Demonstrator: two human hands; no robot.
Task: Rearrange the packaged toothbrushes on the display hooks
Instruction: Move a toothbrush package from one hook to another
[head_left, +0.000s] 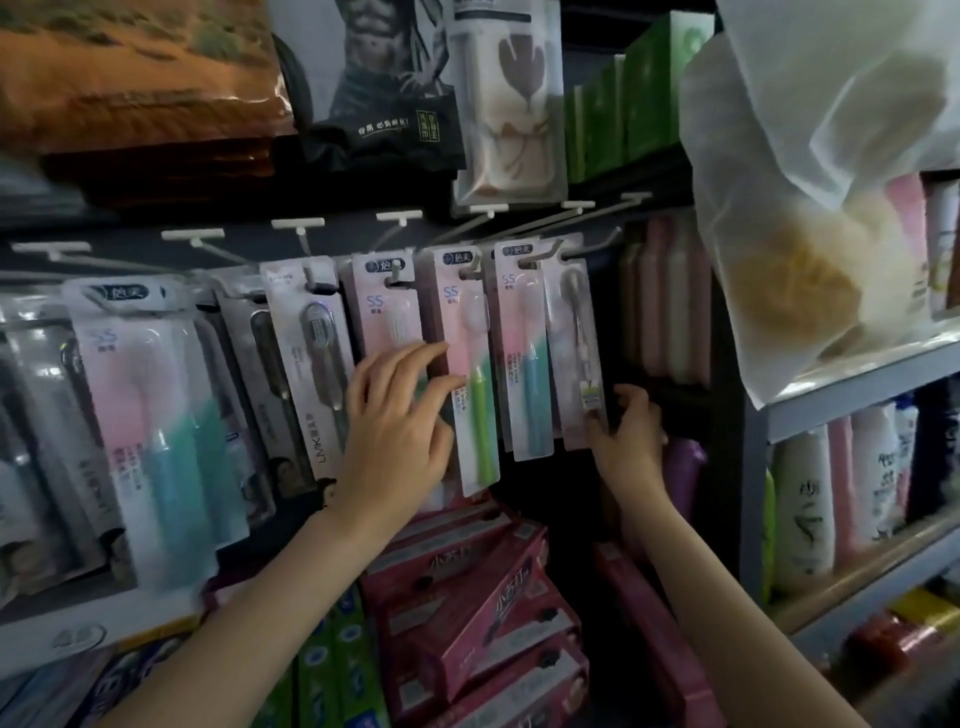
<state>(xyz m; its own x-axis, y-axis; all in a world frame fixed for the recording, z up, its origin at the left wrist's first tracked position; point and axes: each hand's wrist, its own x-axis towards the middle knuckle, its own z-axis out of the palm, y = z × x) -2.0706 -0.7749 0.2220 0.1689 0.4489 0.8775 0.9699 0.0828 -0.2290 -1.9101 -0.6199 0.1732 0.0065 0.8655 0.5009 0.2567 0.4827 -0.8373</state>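
Several packaged toothbrushes hang in a row on metal display hooks (400, 221). My left hand (397, 415) reaches up with fingers spread and nearly straight, its fingertips touching the pack with the green-handled brush (475, 374) and the pink pack (382, 312) left of it. My right hand (626, 423) pinches the bottom of the rightmost pack, a clear card with a slim brush (576, 332). Between them hangs a pack with a blue-handled brush (524, 343). Further left hang a grey brush pack (311, 358) and a large pink and teal pack (150, 415).
Red toothpaste boxes (467, 597) lie stacked below the hooks. Bottles (831, 493) stand on a grey shelf unit at the right, under a translucent bag (810, 208). Green boxes (644, 98) and a hanging sponge pack (506, 98) sit above the hooks.
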